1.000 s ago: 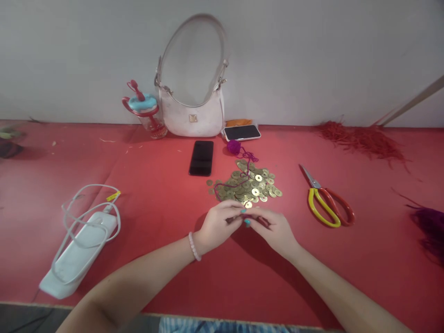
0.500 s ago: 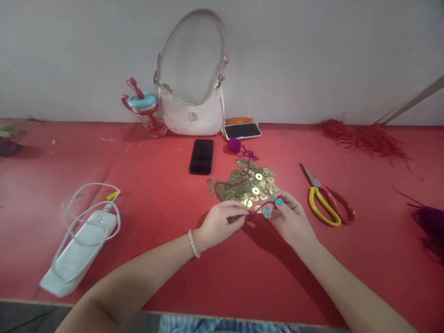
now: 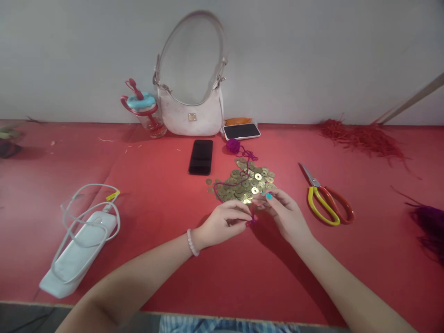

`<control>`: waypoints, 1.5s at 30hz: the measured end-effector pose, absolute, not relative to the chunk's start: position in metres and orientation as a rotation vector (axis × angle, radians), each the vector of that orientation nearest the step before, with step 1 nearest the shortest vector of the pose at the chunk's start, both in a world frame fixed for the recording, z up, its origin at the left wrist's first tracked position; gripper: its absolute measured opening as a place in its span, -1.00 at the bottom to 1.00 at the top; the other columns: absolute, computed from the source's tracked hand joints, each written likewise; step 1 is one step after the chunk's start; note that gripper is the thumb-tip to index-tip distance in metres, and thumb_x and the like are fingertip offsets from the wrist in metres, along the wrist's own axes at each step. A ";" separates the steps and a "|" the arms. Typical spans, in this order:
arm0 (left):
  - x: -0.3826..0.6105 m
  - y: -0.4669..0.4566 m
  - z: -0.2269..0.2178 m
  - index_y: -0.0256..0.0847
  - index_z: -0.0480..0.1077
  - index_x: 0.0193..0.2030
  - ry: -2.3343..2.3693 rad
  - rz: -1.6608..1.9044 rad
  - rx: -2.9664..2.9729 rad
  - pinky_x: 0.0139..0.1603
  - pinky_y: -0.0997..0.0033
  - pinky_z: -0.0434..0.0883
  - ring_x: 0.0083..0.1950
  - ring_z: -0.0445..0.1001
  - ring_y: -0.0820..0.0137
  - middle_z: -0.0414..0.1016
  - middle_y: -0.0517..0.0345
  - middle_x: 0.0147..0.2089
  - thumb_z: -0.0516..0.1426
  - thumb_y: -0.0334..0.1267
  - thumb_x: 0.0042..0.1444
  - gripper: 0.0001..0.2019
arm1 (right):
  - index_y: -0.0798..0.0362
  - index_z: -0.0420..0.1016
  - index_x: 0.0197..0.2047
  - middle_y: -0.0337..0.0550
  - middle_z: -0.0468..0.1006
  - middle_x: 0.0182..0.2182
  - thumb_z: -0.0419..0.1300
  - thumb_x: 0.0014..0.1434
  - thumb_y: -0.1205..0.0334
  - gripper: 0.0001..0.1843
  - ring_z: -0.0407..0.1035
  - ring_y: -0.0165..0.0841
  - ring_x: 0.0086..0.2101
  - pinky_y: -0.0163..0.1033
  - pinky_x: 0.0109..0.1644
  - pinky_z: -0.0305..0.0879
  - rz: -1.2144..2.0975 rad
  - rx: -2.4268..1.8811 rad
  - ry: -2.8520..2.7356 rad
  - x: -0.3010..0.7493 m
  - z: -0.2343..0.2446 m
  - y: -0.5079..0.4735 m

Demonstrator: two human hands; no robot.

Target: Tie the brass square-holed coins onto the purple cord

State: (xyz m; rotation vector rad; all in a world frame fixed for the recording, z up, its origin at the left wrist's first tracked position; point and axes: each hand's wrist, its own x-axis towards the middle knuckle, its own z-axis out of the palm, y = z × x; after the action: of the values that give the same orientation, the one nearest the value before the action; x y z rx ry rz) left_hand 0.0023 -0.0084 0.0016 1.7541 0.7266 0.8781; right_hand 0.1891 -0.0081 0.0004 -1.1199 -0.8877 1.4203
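Note:
My left hand point(image 3: 222, 223) pinches purple yarn point(image 3: 254, 218) between thumb and fingers, just in front of a loose pile of brass coins point(image 3: 236, 179) with holes in their middles. From this hand the strand loops back over the coins to a small purple yarn ball point(image 3: 233, 146). My right hand point(image 3: 286, 212) is beside it at the pile's near right edge, thumb against the fingers. What those fingers hold, if anything, is hidden. Right of this hand lie scissors point(image 3: 321, 196) with one yellow and one red handle, blades apart.
Behind the coins are a black phone point(image 3: 201, 157), a white-edged phone point(image 3: 242, 131), a pale handbag point(image 3: 192, 113) and a lidded cup point(image 3: 149, 115). A white power strip point(image 3: 81, 252) with its cable lies left. Red shreds point(image 3: 364, 138) and dark purple yarn point(image 3: 430, 222) lie right.
My right hand has shifted left, closer to my left hand. The strand that stretched between the two hands no longer shows there. My left hand has hardly moved.

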 end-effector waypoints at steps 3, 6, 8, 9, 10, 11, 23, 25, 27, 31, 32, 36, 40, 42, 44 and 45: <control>0.002 -0.007 0.002 -0.27 0.48 -0.30 0.698 0.923 1.718 -0.37 0.50 0.39 -0.32 0.42 0.47 0.40 -0.05 -0.11 0.10 -0.38 0.03 -0.86 | 0.00 0.36 -0.33 -0.18 0.57 -0.37 0.21 0.02 0.12 -0.83 0.47 -0.34 -0.33 -0.28 -0.28 0.37 1.396 -1.220 -0.978 0.187 0.002 -0.009; 0.002 -0.007 0.004 -0.25 0.48 -0.29 0.657 0.935 1.685 -0.22 0.41 0.42 -0.17 0.44 0.37 0.45 -0.04 -0.10 0.08 -0.37 0.05 -0.85 | 0.01 0.35 -0.31 -0.15 0.57 -0.36 0.18 0.05 0.10 -0.81 0.47 -0.32 -0.33 -0.25 -0.27 0.38 1.357 -1.275 -1.076 0.185 0.004 -0.010; 0.002 -0.008 0.004 -0.24 0.48 -0.27 0.670 0.920 1.658 -0.21 0.40 0.43 -0.16 0.45 0.36 0.48 -0.03 -0.13 0.07 -0.34 0.07 -0.84 | 0.00 0.35 -0.30 -0.14 0.57 -0.34 0.16 0.06 0.09 -0.82 0.47 -0.32 -0.31 -0.23 -0.24 0.39 1.329 -1.298 -1.153 0.185 0.005 -0.011; 0.002 -0.008 0.005 -0.24 0.48 -0.26 0.694 0.907 1.645 -0.24 0.42 0.44 -0.18 0.46 0.37 0.48 -0.02 -0.15 0.06 -0.32 0.08 -0.83 | 0.00 0.35 -0.29 -0.14 0.56 -0.33 0.15 0.07 0.10 -0.82 0.46 -0.32 -0.30 -0.22 -0.22 0.39 1.313 -1.307 -1.200 0.185 0.006 -0.011; 0.002 -0.008 0.005 -0.24 0.48 -0.25 0.729 0.895 1.631 -0.29 0.44 0.45 -0.23 0.47 0.38 0.48 -0.01 -0.15 0.06 -0.30 0.08 -0.82 | 0.00 0.35 -0.27 -0.14 0.55 -0.32 0.14 0.07 0.11 -0.82 0.46 -0.32 -0.29 -0.21 -0.19 0.38 1.295 -1.308 -1.249 0.184 0.007 -0.012; 0.002 -0.009 0.005 -0.24 0.48 -0.25 0.768 0.887 1.615 -0.34 0.46 0.45 -0.27 0.47 0.40 0.48 -0.01 -0.15 0.06 -0.30 0.08 -0.82 | 0.00 0.34 -0.25 -0.14 0.55 -0.30 0.13 0.08 0.11 -0.82 0.45 -0.33 -0.26 -0.21 -0.16 0.38 1.275 -1.304 -1.298 0.184 0.008 -0.013; 0.005 -0.005 0.000 -0.29 0.47 -0.32 0.938 0.979 1.611 -0.28 0.47 0.41 -0.23 0.44 0.39 0.46 -0.01 -0.19 0.08 -0.38 0.04 -0.86 | -0.04 0.27 -0.05 -0.22 0.55 -0.39 0.10 0.07 0.27 -0.66 0.44 -0.33 -0.30 -0.26 -0.24 0.37 1.058 -1.348 -1.880 0.182 0.009 -0.027; 0.005 -0.005 0.000 -0.28 0.47 -0.31 0.946 0.994 1.606 -0.29 0.47 0.41 -0.23 0.44 0.39 0.46 -0.01 -0.18 0.08 -0.41 0.03 -0.86 | -0.03 0.27 -0.05 -0.22 0.55 -0.41 0.09 0.08 0.28 -0.68 0.44 -0.34 -0.33 -0.25 -0.22 0.35 1.025 -1.333 -1.910 0.182 0.012 -0.026; 0.005 -0.005 0.001 -0.28 0.46 -0.30 0.951 1.016 1.592 -0.30 0.48 0.42 -0.23 0.44 0.40 0.46 0.00 -0.18 0.07 -0.43 0.02 -0.85 | -0.03 0.26 -0.05 -0.25 0.54 -0.46 0.07 0.10 0.28 -0.69 0.43 -0.37 -0.39 -0.26 -0.22 0.32 1.016 -1.306 -1.917 0.182 0.014 -0.026; 0.005 -0.005 0.002 -0.28 0.45 -0.29 0.960 1.035 1.569 -0.32 0.47 0.42 -0.22 0.44 0.40 0.46 -0.01 -0.18 0.06 -0.45 0.02 -0.83 | -0.02 0.25 -0.04 -0.30 0.45 -0.57 0.02 0.09 0.33 -0.68 0.35 -0.41 -0.52 -0.33 -0.42 0.25 1.013 -1.271 -1.935 0.183 0.017 -0.028; 0.005 -0.005 0.002 -0.28 0.45 -0.29 0.959 1.038 1.570 -0.32 0.47 0.42 -0.22 0.44 0.39 0.46 -0.01 -0.18 0.05 -0.45 0.01 -0.83 | -0.01 0.25 -0.05 -0.32 0.42 -0.60 0.01 0.08 0.35 -0.67 0.32 -0.42 -0.55 -0.34 -0.45 0.22 1.015 -1.264 -1.941 0.183 0.017 -0.028; 0.005 -0.004 0.003 -0.29 0.44 -0.28 0.970 1.045 1.574 -0.28 0.44 0.42 -0.19 0.44 0.38 0.46 -0.02 -0.18 0.05 -0.47 0.01 -0.82 | -0.01 0.25 -0.05 -0.39 0.26 -0.68 -0.01 0.03 0.41 -0.61 0.14 -0.46 -0.63 -0.34 -0.46 0.17 1.019 -1.218 -1.962 0.185 0.016 -0.030; 0.005 -0.004 0.003 -0.29 0.44 -0.28 0.993 1.045 1.569 -0.23 0.42 0.42 -0.17 0.43 0.37 0.46 -0.02 -0.17 0.05 -0.47 0.01 -0.82 | -0.03 0.24 -0.04 -0.41 0.19 -0.69 -0.02 -0.01 0.43 -0.57 0.10 -0.45 -0.62 -0.33 -0.44 0.16 1.037 -1.150 -1.998 0.185 0.016 -0.030; 0.005 -0.003 0.003 -0.29 0.43 -0.27 0.999 1.047 1.563 -0.21 0.40 0.42 -0.16 0.43 0.37 0.45 -0.02 -0.17 0.05 -0.47 0.01 -0.83 | -0.02 0.24 -0.05 -0.41 0.17 -0.69 -0.02 -0.03 0.44 -0.57 0.09 -0.45 -0.62 -0.33 -0.45 0.15 1.033 -1.136 -2.011 0.185 0.016 -0.030; 0.004 -0.003 0.002 -0.30 0.42 -0.27 1.003 1.063 1.551 -0.19 0.40 0.41 -0.14 0.42 0.36 0.44 -0.02 -0.16 0.06 -0.47 0.01 -0.83 | -0.02 0.25 -0.06 -0.41 0.14 -0.70 -0.03 -0.04 0.44 -0.57 0.07 -0.46 -0.63 -0.34 -0.48 0.13 1.024 -1.143 -2.021 0.185 0.015 -0.031; 0.004 -0.003 0.002 -0.30 0.42 -0.26 1.003 1.074 1.546 -0.18 0.39 0.41 -0.13 0.41 0.36 0.44 -0.02 -0.15 0.06 -0.47 0.01 -0.83 | -0.01 0.25 -0.06 -0.42 0.12 -0.70 -0.03 -0.05 0.44 -0.57 0.06 -0.46 -0.64 -0.35 -0.49 0.12 1.018 -1.149 -2.022 0.185 0.014 -0.031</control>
State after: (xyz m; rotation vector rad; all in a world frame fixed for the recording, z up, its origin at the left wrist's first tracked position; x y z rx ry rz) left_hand 0.0041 -0.0032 0.0021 1.5456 1.0035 1.0736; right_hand 0.1855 -0.0306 0.0144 -1.1492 -2.0220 1.0181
